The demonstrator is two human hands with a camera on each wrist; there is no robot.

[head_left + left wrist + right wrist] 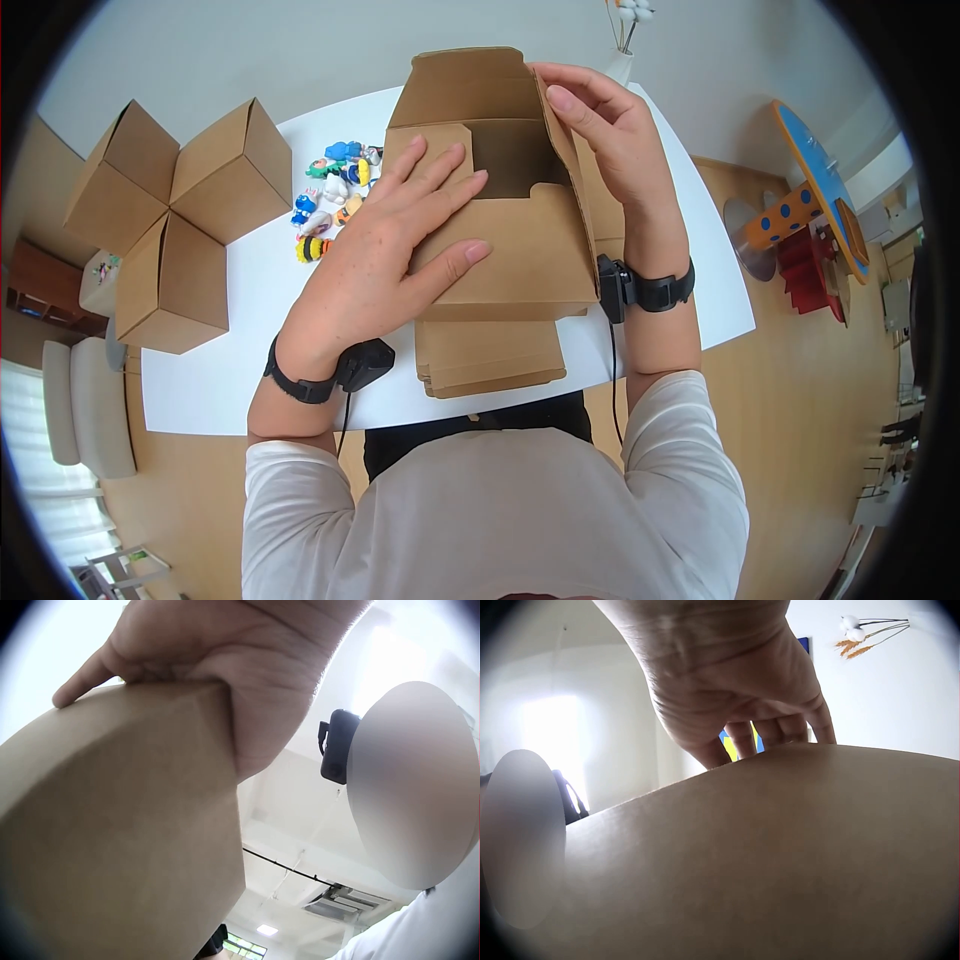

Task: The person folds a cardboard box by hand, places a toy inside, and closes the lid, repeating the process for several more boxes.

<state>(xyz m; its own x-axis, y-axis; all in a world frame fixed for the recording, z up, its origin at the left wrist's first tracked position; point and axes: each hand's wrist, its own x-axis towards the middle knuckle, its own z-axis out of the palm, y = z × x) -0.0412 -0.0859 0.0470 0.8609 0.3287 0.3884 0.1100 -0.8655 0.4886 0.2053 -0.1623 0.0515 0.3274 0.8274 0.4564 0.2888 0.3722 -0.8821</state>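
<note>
A brown cardboard box (520,245) stands in front of the person with its top partly open. Its far flap (470,85) stands up, and the dark inside shows through the gap. The left hand (385,235) lies spread across the folded left flap and near panel, fingers straight; in the left wrist view its palm (247,682) covers a box corner. At the right flap's far corner, the right hand (615,125) holds the edge between thumb and fingers. In the right wrist view the fingers (780,727) reach over the cardboard edge, which hides their tips.
Several flat cardboard pieces (490,360) lie stacked at the white table's (270,340) near edge. Small toy figures (335,188) cluster left of the box. Closed boxes (185,285) stand at the table's left. A white vase (620,68) stands at the back.
</note>
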